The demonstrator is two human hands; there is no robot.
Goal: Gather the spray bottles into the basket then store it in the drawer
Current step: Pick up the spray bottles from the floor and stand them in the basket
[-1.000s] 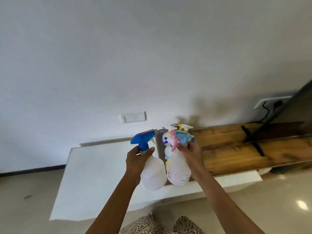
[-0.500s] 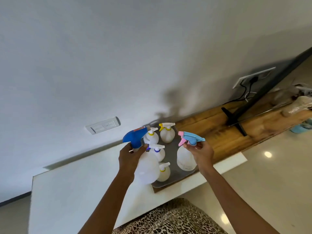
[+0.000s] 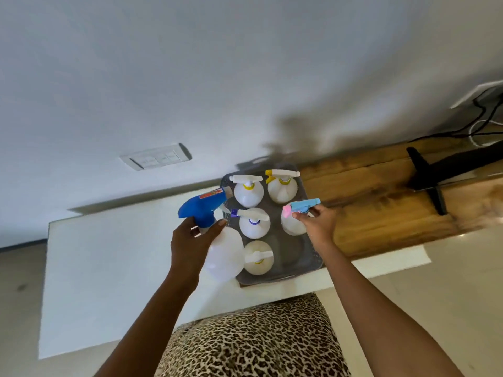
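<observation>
Nearest me, leopard-print clothing (image 3: 253, 341) fills the bottom edge, with both bare forearms reaching out over it.

Left hand (image 3: 190, 240): fingers and thumb curled round the neck of the blue-headed bottle (image 3: 224, 254), just under its trigger. The white body hangs over the basket's near-left edge. I cannot tell whether it rests on anything.

Right hand (image 3: 317, 225): fingertips and thumb pinch the pink-and-light-blue spray head of a white bottle (image 3: 292, 227), whose body sits low in the basket's right column, middle row. I cannot tell whether its base touches the floor.

Grey basket (image 3: 313, 263) sits on the white top (image 3: 109, 262) where that meets the wooden top (image 3: 381, 208). 4 more bottles stand upright inside:
- white-headed bottle (image 3: 257, 258), near left
- purple-nozzled bottle (image 3: 254, 224), middle left
- yellow-collared bottle (image 3: 248, 191), far left
- yellow-triggered bottle (image 3: 281, 187), far right

Far right on the wood, a black stand (image 3: 427, 178). On the wall beyond, a switch plate (image 3: 156, 159).
</observation>
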